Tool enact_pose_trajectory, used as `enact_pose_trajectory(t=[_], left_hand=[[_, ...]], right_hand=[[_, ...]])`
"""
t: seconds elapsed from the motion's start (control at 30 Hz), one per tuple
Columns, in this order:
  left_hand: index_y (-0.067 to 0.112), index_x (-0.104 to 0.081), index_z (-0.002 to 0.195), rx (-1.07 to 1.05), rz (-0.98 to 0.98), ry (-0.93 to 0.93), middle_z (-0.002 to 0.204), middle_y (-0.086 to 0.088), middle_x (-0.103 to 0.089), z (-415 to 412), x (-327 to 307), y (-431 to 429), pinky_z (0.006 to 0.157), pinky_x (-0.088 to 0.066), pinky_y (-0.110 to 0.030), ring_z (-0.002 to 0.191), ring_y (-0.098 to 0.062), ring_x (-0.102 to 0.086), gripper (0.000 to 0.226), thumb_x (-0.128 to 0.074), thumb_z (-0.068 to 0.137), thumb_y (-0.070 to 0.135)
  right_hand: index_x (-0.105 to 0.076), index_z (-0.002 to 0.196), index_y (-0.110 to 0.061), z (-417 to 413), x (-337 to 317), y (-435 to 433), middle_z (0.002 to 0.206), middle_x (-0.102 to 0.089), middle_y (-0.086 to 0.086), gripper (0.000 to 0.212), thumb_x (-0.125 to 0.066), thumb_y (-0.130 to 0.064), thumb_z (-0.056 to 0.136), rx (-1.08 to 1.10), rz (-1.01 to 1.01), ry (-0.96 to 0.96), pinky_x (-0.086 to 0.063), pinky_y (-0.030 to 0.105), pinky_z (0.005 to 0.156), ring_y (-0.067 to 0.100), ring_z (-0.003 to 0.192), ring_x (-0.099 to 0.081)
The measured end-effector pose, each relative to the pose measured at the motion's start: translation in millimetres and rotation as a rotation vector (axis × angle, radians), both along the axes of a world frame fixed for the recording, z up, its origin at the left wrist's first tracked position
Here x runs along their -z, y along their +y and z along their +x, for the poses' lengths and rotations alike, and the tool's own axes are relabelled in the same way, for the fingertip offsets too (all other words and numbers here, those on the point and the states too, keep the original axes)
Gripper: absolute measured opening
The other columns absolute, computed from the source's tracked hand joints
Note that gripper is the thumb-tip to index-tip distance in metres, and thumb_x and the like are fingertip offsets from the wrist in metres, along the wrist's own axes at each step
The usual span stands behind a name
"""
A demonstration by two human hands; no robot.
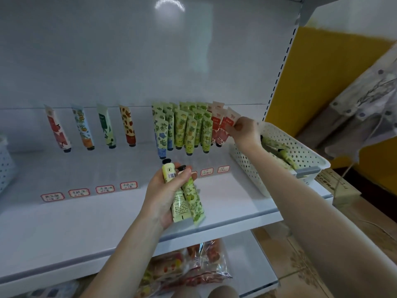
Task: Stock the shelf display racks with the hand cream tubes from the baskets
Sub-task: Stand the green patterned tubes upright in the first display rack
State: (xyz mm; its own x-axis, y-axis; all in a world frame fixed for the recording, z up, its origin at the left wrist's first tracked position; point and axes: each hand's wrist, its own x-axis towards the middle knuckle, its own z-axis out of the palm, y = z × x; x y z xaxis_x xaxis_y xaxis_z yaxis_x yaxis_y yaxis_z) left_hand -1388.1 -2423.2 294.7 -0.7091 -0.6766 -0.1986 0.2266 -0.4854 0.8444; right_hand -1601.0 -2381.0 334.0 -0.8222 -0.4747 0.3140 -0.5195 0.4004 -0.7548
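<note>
My left hand [164,194] grips two green hand cream tubes [185,195], caps pointing up, in front of the white shelf [107,216]. My right hand [243,130] pinches a pink tube [231,121] at the right end of the display rack. The rack holds standing tubes: blue-green ones [162,134], green ones [194,127], and pink ones [217,127]. Further left, single tubes [58,129] stand apart from each other. A white perforated basket [305,155] on the shelf's right end holds more green tubes [277,147], just right of my right wrist.
Red-framed price labels [52,196] line the shelf's front. Another white basket [5,164] shows at the left edge. Packaged snacks [189,267] lie on the lower shelf. A yellow wall [311,67] and a patterned cloth [365,108] are to the right.
</note>
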Motion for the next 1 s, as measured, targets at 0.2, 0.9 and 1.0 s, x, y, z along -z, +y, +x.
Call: enact_pose_trajectory(t=[0.2, 0.9, 1.0], left_hand=[[0.008, -0.056, 0.106, -0.001, 0.008, 0.0, 0.074, -0.001, -0.073, -6.2, 4.9, -7.4, 0.046, -0.052, -0.024, 0.064, -0.011, -0.07, 0.027, -0.064, 0.081, 0.004], [0.006, -0.055, 0.113, 0.01, 0.039, 0.003, 0.093, -0.007, -0.073, -9.2, 17.5, -13.3, 0.059, -0.058, -0.03, 0.079, -0.017, -0.072, 0.037, -0.065, 0.078, 0.004], [0.006, -0.055, 0.113, 0.009, 0.048, 0.009, 0.095, -0.008, -0.073, -8.5, 17.4, -13.6, 0.058, -0.058, -0.029, 0.079, -0.017, -0.072, 0.038, -0.066, 0.077, 0.004]], right_hand=[[-0.062, 0.081, 0.003, -9.6, 11.4, -21.2, 0.078, -0.062, 0.017, 0.021, -0.059, -0.016, 0.09, -0.021, 0.077, 0.028, -0.035, 0.028, 0.06, 0.022, 0.072, -0.052], [-0.044, 0.068, -0.009, -11.5, 17.8, -20.0, 0.059, -0.039, -0.007, 0.027, -0.055, -0.015, 0.092, -0.057, 0.11, 0.115, -0.024, 0.02, 0.047, 0.015, 0.057, -0.036], [-0.047, 0.077, -0.004, -11.3, 19.0, -19.2, 0.063, -0.045, 0.001, 0.019, -0.055, -0.014, 0.092, -0.063, 0.095, 0.124, -0.026, 0.022, 0.048, 0.019, 0.065, -0.039]])
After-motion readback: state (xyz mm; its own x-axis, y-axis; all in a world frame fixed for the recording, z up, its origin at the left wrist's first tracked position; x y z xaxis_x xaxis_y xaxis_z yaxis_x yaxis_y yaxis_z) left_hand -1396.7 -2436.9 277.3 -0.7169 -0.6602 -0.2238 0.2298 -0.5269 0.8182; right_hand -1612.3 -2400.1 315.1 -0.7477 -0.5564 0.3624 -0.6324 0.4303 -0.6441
